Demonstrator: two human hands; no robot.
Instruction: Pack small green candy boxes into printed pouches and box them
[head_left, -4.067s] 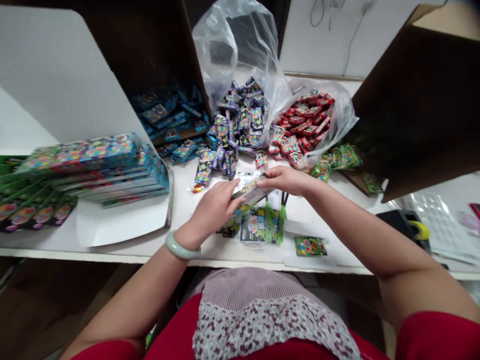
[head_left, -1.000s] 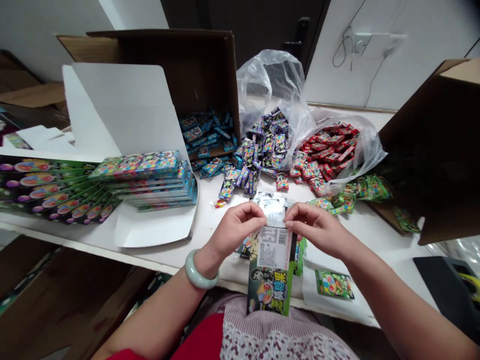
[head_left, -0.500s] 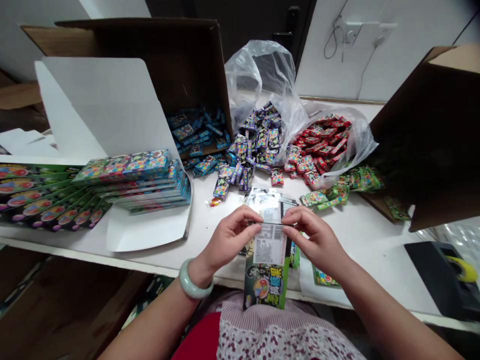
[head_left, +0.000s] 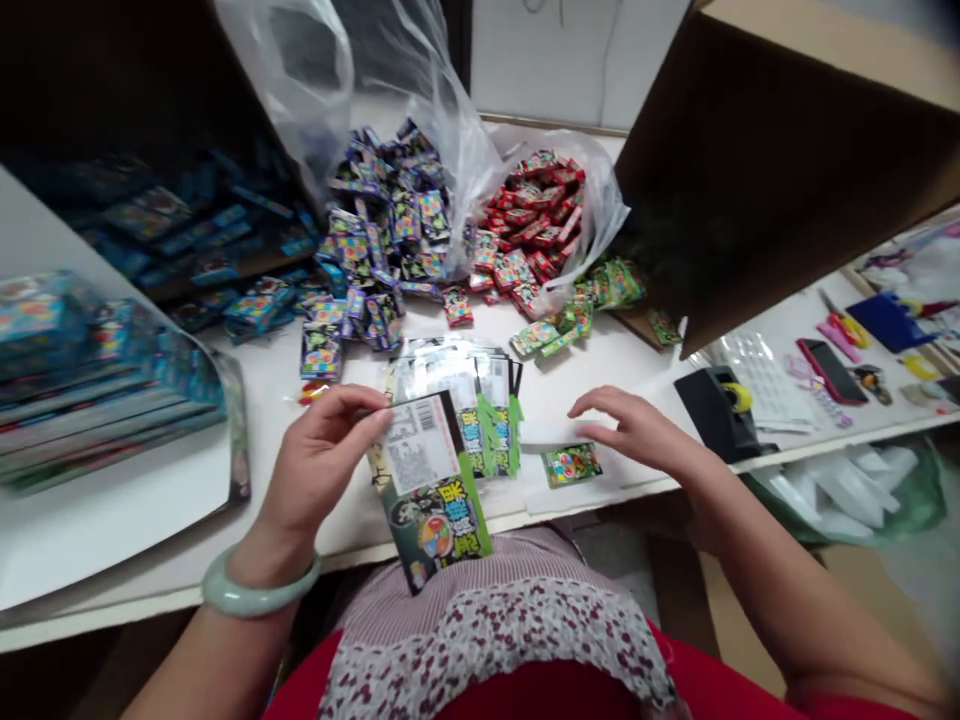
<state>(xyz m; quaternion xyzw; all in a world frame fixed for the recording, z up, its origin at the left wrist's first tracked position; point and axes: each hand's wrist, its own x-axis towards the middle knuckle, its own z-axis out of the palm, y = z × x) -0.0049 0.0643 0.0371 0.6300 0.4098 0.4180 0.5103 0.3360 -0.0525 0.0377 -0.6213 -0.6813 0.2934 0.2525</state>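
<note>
While the left hand [head_left: 319, 465] pinches a glossy packet [head_left: 435, 520] by its upper edge, long axis slanting down toward the body, the right hand [head_left: 637, 432] hovers open and empty, just beyond a small green sachet [head_left: 571, 465], with a stack of foil-backed packets [head_left: 457, 395] between them.

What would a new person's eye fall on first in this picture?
Heaped blue-purple packets and red packets lie against clear plastic bags at the back. In front, the left hand holds a green printed packet with a white barcode label.
</note>
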